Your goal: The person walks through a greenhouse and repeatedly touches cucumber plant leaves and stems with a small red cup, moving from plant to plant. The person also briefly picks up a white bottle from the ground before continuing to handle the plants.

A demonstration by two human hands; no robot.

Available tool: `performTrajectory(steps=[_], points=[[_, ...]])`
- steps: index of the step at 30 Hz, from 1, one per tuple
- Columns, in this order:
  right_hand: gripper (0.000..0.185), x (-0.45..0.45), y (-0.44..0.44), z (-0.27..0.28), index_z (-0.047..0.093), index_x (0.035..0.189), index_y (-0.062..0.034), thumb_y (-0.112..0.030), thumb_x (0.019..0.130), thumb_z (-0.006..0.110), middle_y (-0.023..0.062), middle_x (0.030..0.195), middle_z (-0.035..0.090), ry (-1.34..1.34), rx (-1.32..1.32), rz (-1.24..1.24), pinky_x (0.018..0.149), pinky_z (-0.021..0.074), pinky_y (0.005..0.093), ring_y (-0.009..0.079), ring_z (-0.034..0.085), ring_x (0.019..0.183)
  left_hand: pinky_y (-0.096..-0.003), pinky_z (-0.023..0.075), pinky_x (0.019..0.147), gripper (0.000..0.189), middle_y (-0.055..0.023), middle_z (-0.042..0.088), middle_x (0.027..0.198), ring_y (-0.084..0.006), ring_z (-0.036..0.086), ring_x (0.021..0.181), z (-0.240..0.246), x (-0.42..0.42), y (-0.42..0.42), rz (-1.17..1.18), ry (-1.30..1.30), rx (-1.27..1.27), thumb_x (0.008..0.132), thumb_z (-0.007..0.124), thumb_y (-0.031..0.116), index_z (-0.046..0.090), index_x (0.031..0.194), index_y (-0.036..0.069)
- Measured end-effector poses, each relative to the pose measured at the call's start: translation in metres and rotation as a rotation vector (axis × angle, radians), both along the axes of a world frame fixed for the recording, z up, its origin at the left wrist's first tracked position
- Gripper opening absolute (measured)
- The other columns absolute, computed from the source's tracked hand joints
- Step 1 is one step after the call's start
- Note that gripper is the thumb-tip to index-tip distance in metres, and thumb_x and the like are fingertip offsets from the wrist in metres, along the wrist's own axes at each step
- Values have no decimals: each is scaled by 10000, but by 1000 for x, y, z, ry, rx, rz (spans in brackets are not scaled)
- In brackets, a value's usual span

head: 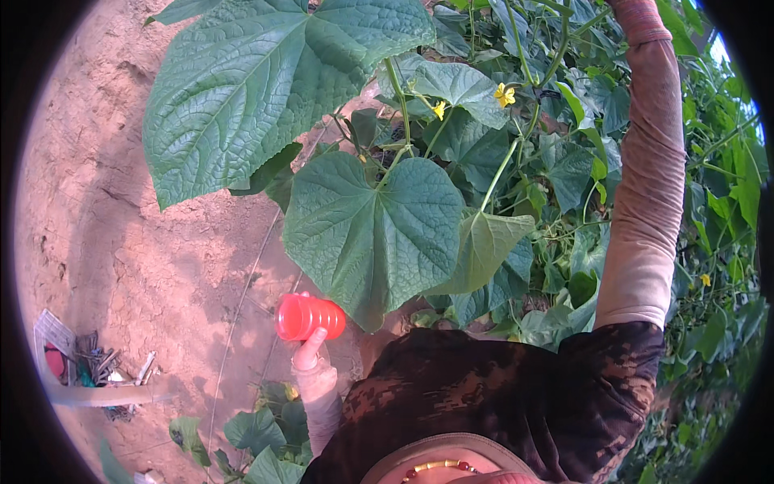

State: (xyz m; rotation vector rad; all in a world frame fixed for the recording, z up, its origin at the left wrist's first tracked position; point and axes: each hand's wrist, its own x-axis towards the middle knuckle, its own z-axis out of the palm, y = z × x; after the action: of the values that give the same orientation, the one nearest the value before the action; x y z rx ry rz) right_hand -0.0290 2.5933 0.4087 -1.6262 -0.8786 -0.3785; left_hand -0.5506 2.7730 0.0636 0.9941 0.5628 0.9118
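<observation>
My left hand (309, 349) grips a red translucent plastic bottle or jar (308, 317) with ridged sides, its open mouth turned left. The thumb lies across its near side; most of the fingers are hidden behind it. Just right of the bottle hangs a broad cucumber leaf (375, 233). A larger leaf (254, 91) spreads above it at upper left. Two yellow flowers (504, 95) show among the stems. My right arm (647, 181), in a light sleeve, reaches up along the vines to the top edge. The hand itself is out of view.
Dense cucumber vines (719, 327) fill the right side. Dry bare soil (151, 254) lies on the left, with a thin string (245, 290) crossing it. Sticks and debris (106, 363) lie beside a pale curved strip (109, 394). Low leaves (257, 431) grow near my left forearm.
</observation>
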Motion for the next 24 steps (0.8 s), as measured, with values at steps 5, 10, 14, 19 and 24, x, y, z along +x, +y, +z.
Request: performTrajectory(steps=[5,10,14,19,24], points=[[348,-8,-13,2,655,1139,-51,-333,942,605,16,952,644,-103,-125,-121,720,480,263,104,576,787,-455,395,1074,782,-137,458,1414,-279,451,1293,12,3,55,-75,10,-23,724,732,24,387,1425,37],[326,-18,-15,-5,649,1130,-46,-299,927,630,22,967,644,-121,-172,-282,718,485,262,107,586,775,-497,381,1076,813,-152,424,1432,-333,443,1299,24,1,109,-124,26,67,760,725,107,312,1455,17],[311,-16,-20,-19,645,1124,-42,-272,914,650,27,979,644,-161,-159,-417,717,490,262,110,594,766,-500,362,1082,795,-148,411,1446,-320,433,1304,26,2,135,-165,66,61,785,690,126,293,1465,13],[298,-27,-19,-70,639,1116,-37,-238,899,676,34,995,644,-405,-48,-632,716,495,262,114,604,755,-495,362,1082,800,-147,407,1450,-313,433,1301,24,11,142,-156,111,88,791,691,151,288,1469,17],[325,-134,32,-241,652,1115,-143,-224,816,751,100,1165,642,-321,-452,-525,845,519,354,228,638,958,-500,361,1081,801,-152,407,1449,-319,434,1299,23,21,143,-119,99,126,793,690,160,286,1470,15]])
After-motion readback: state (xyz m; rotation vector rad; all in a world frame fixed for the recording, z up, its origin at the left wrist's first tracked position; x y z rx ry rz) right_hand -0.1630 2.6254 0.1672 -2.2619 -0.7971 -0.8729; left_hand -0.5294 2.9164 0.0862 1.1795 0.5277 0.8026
